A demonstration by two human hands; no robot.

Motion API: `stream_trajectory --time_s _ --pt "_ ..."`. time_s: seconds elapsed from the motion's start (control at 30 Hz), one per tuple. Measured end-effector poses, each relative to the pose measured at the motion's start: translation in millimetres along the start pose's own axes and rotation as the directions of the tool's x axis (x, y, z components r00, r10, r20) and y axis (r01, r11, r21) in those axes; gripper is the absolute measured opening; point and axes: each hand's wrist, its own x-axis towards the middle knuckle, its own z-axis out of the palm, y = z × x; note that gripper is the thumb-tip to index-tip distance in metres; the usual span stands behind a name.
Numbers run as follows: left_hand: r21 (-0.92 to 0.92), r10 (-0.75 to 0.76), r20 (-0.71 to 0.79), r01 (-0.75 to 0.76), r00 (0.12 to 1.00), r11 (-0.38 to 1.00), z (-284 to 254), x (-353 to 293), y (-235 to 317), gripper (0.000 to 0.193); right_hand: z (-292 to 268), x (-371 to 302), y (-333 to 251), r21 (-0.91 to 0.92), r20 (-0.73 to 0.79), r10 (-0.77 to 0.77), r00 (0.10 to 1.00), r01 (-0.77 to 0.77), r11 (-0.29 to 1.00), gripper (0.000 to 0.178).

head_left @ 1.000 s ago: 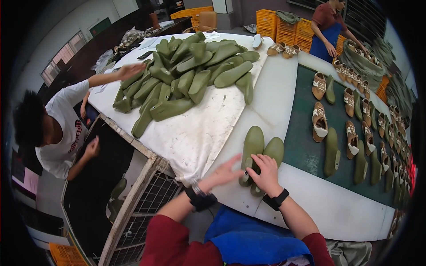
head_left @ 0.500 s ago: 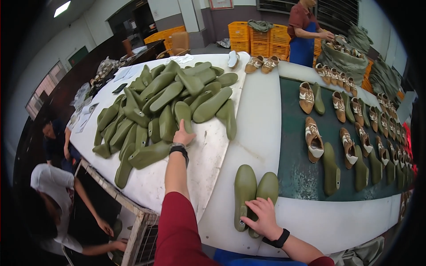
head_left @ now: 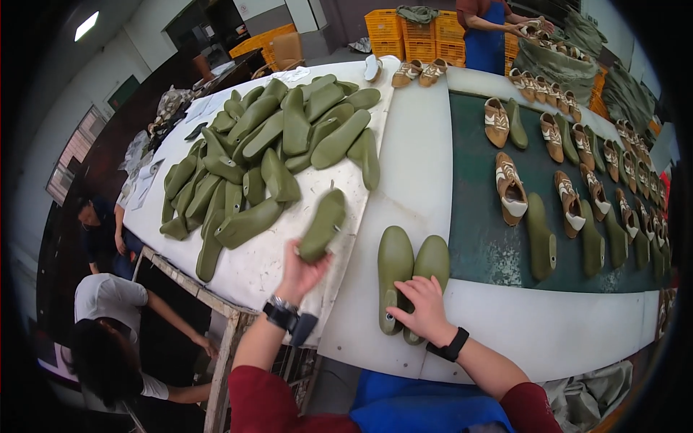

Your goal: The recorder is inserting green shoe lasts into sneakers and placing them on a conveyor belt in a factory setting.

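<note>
My left hand (head_left: pixel 302 273) grips an olive-green shoe last (head_left: pixel 323 225) by its lower end, over the near part of the white sheet. Behind it lies a heap of similar green shoe lasts (head_left: pixel 263 137), overlapping at various angles. My right hand (head_left: pixel 424 309) bends over the near ends of two lasts lying side by side on the white tabletop. Its thumb touches the left last (head_left: pixel 396 267); its fingers curl over the right last (head_left: pixel 433 254).
Rows of brown-and-white shoes (head_left: pixel 511 189) and green lasts stand on a dark green mat (head_left: pixel 484 249) to the right. Orange crates (head_left: pixel 384 32) and an aproned person (head_left: pixel 484 36) are at the back. Another person (head_left: pixel 112 317) bends beside a wooden-framed rack (head_left: pixel 229 346) at lower left.
My left hand has come back toward me from the heap, with a shoe last now in it. My right hand stays on the two lasts. The whole view has tilted slightly downward.
</note>
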Motion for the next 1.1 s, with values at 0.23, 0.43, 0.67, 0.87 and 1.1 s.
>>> stream_trajectory --time_s 0.23,0.43,0.67,0.87,1.1 --pt "0.921 0.418 0.186 -0.01 0.889 -0.389 -11.2 37.1 36.9 0.057 -8.9 0.1 -5.1 0.04 -0.015 0.026 1.0 -0.025 0.999 0.051" --pt "0.8 0.8 0.022 0.47 0.599 -0.374 -21.1 159.3 99.6 0.083 -4.2 -6.5 -2.4 -0.021 -0.018 0.043 0.999 -0.043 0.999 0.037" --pt "0.973 0.837 -0.23 0.092 0.496 0.212 -67.3 156.3 158.4 0.057 4.6 -6.8 -5.7 0.028 -0.005 0.017 1.0 -0.017 0.999 0.035" --pt "0.196 0.179 -0.195 -0.14 0.964 0.971 5.2 50.5 80.9 0.038 -1.2 5.5 9.0 -0.005 -0.052 0.056 0.997 -0.056 0.998 0.033" --pt "0.987 0.64 -0.114 0.159 0.76 -0.014 -113.9 -2.6 168.2 0.056 9.4 3.9 -1.6 0.03 -0.013 0.026 1.0 -0.026 0.999 0.029"
